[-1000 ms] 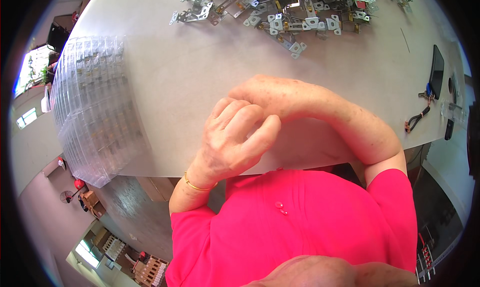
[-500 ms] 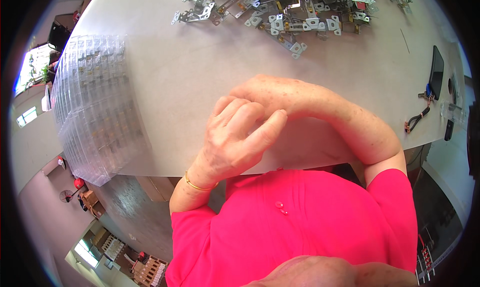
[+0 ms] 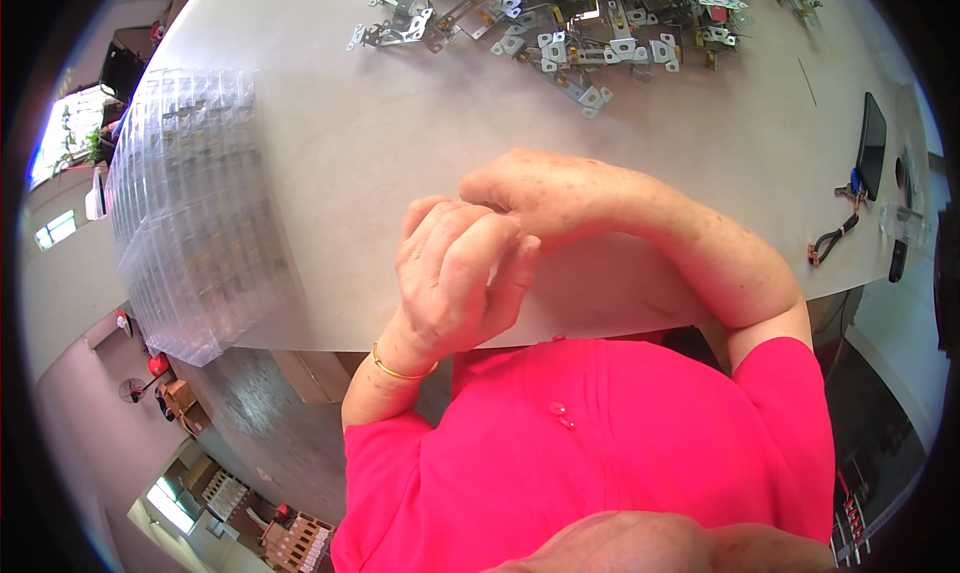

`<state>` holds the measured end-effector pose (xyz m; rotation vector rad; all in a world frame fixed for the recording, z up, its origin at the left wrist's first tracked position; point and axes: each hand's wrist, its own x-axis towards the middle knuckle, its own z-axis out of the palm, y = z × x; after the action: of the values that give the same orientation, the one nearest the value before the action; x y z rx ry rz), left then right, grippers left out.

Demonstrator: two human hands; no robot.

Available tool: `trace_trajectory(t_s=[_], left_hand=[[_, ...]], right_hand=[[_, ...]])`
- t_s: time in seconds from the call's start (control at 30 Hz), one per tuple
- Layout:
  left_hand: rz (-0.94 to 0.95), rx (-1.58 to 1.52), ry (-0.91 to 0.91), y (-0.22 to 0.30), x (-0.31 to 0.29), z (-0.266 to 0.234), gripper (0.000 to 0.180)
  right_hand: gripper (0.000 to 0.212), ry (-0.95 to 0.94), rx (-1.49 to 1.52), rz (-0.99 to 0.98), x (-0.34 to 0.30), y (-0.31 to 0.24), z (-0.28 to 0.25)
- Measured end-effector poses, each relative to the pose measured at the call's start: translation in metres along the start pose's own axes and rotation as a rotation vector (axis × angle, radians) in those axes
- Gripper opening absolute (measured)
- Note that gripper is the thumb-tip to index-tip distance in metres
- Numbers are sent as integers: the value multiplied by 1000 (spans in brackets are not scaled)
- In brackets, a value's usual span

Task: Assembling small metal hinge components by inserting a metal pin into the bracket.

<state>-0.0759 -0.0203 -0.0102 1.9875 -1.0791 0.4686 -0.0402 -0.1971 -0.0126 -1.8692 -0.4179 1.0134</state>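
Just past the table's near edge, my left hand (image 3: 445,273) is curled, thumb bent in toward the fingers. A thin gold bangle (image 3: 402,374) circles that wrist. The left fingertips are turned away, so anything between them is hidden. My right hand (image 3: 535,195) reaches in from the right, its back facing up and its fingers bent under, out of sight. The two hands meet or overlap above the table (image 3: 360,153). At the far side lies a heap of metal brackets (image 3: 600,43), several with brass-coloured parts; neither hand touches it.
Clear ribbed plastic trays (image 3: 195,213) holding small parts lie at the left. To the right are a dark flat device (image 3: 873,145), a tool with dark handles (image 3: 835,238) and a thin wire (image 3: 807,81). Stacked goods (image 3: 300,543) stand on the floor beyond, lower left.
My left hand has shifted slightly left, and its thumb has drawn in from an outstretched position toward the fingers. My right hand has hardly moved.
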Motion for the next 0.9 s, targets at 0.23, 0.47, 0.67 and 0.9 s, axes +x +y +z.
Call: trace_trajectory(t_s=[0.23, 0.47, 0.67, 0.9], left_hand=[[-77, 125, 68, 0, 2, -8, 30], [-210, 184, 137, -1, 5, -12, 19], [-59, 97, -69, 6, 6, -15, 26], [-77, 89, -118, 9, 7, -1, 28]], right_hand=[[21, 60, -31, -173, 5, 14, 6], [19, 7, 32, -254, 14, 33, 12], [29, -40, 57, -75, -1, 7, -1], [23, -11, 77, -165, 5, 23, 3]])
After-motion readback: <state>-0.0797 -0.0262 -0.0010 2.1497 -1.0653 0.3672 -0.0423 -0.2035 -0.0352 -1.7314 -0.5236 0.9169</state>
